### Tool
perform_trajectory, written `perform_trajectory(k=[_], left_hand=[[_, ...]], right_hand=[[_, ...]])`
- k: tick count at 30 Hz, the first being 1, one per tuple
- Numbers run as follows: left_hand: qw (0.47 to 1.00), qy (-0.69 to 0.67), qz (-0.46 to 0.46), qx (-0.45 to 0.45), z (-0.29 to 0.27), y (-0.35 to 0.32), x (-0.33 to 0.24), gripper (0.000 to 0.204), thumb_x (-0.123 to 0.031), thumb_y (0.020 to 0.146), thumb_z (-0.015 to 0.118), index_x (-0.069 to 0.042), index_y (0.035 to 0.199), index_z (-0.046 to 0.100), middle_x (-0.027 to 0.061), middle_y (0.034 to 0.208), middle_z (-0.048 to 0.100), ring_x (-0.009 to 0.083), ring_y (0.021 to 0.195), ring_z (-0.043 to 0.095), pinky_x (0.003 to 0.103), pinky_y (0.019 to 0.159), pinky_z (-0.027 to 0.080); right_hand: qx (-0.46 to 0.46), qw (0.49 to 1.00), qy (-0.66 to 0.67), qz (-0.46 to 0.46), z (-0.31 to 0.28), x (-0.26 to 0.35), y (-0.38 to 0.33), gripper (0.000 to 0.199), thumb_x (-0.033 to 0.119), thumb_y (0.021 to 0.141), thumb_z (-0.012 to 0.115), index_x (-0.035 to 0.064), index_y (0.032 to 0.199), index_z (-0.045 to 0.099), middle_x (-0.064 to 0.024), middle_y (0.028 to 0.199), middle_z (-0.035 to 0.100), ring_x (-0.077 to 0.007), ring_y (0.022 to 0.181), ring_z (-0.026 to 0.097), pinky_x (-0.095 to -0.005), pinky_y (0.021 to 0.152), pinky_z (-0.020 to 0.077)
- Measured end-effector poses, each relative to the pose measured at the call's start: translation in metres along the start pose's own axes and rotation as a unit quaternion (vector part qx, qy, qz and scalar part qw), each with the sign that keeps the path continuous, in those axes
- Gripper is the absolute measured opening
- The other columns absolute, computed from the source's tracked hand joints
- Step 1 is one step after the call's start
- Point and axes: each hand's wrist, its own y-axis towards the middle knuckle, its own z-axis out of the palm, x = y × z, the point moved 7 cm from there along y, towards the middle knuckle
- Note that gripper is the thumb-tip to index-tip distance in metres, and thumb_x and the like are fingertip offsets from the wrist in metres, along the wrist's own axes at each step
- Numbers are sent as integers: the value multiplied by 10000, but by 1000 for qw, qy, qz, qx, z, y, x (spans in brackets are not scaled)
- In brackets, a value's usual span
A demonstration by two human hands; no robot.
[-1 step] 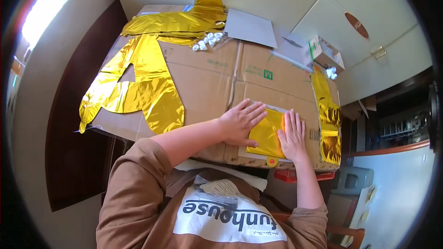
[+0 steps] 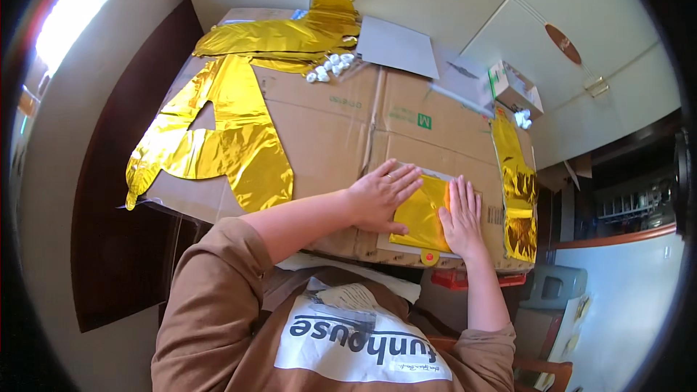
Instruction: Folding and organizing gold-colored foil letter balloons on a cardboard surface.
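A small folded piece of gold foil balloon (image 2: pixel 421 216) lies flat on a white sheet at the near edge of a flattened cardboard box (image 2: pixel 341 131). My left hand (image 2: pixel 381 192) presses palm down on the foil's left part, fingers spread. My right hand (image 2: pixel 461 216) lies flat on its right edge, fingers straight and pointing away from me. Neither hand grips anything. A small yellow valve tab (image 2: pixel 430 255) sticks out below the foil.
A large deflated gold foil balloon (image 2: pixel 218 138) lies on the left of the cardboard, another (image 2: pixel 290 33) at the back, and a gold strip (image 2: pixel 517 189) at the right edge. Small white pieces (image 2: pixel 330 67), a grey sheet (image 2: pixel 396 47) and a small white box (image 2: pixel 512 87) sit at the back.
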Motion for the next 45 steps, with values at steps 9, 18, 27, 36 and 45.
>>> perform_trajectory(k=[9,18,27,36,45], left_hand=[[998,-45,9,-44,0,-4,1,1021,-730,924,446,32,1577,257,204,1657,255,326,1546,227,514,1261,114],[992,-79,30,-97,1,-9,0,857,-694,939,434,-16,1459,489,193,1512,480,357,1477,328,513,1251,140],[989,5,-4,-145,12,-14,6,870,-705,916,454,14,1401,518,227,1397,565,384,1380,436,543,1212,219],[998,-24,11,-59,-7,-1,0,842,-666,947,497,25,1426,451,268,1600,318,380,1505,298,542,1238,175],[989,-41,125,-67,-47,-15,-50,482,-400,784,746,-43,1078,610,162,1088,604,340,1094,601,491,1054,435]], right_hand=[[-73,977,197,-33,-97,47,95,449,213,968,626,43,1379,564,-184,1317,638,-350,1224,607,-424,1023,471],[-192,920,-59,-338,-40,278,288,109,197,826,715,146,917,747,-76,922,636,-270,931,639,-432,873,473],[-94,897,351,-253,-74,238,204,109,122,861,694,19,896,698,-77,904,673,-230,845,674,-382,808,536],[-15,941,329,75,-55,11,-29,103,80,905,672,6,976,665,-105,984,741,-180,868,693,-333,777,550],[-162,957,241,-22,-43,14,-47,100,48,811,685,31,857,598,-139,896,718,-340,847,683,-437,756,545]])
